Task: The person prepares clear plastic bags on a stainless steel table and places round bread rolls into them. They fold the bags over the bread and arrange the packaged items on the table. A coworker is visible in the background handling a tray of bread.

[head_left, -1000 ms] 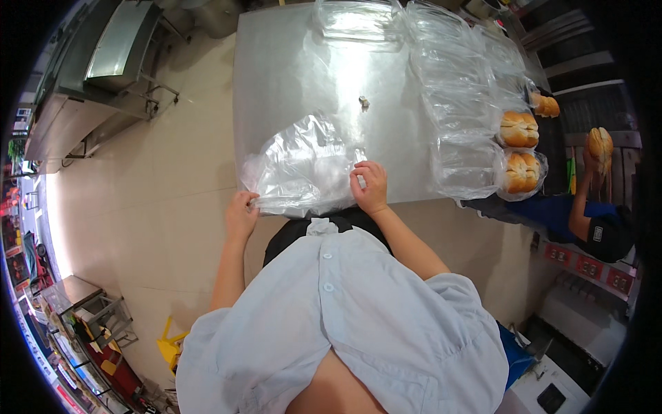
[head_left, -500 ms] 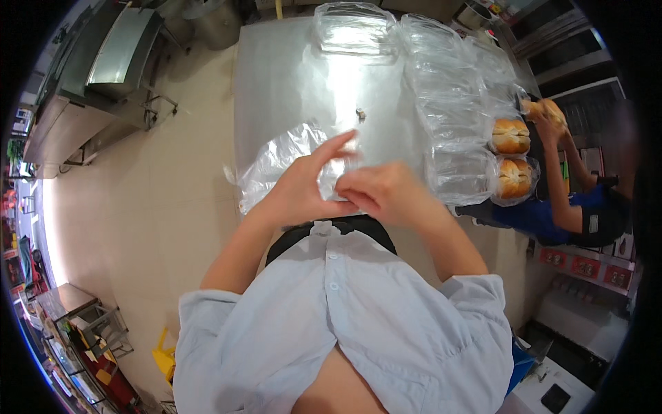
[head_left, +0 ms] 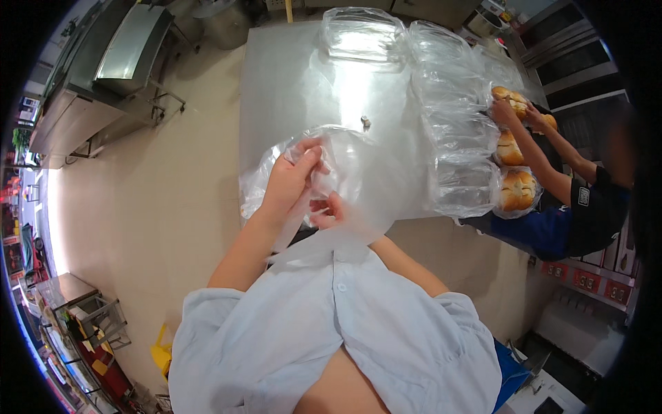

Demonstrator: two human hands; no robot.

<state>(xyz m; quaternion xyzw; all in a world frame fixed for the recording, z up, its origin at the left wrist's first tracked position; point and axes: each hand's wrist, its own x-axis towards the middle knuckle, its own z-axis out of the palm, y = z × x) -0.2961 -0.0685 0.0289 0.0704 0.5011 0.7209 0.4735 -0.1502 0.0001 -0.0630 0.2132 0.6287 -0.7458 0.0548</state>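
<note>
Clear plastic bag point(head_left: 358, 226): likely featherlight, limp, slippery; best taken by the rim. Left hand point(head_left: 293, 172): fingers curled on it. Right hand point(head_left: 329, 212), five o'clock from left: pinch, cannot tell.

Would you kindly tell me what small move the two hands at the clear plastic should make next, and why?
I would suggest easing the left hand and right hand gently apart: they are close together, and the clear plastic looks loose and rumpled around them, draping over the right wrist, so spreading might straighten it. Exactly how the fingers grip is unclear.
</note>
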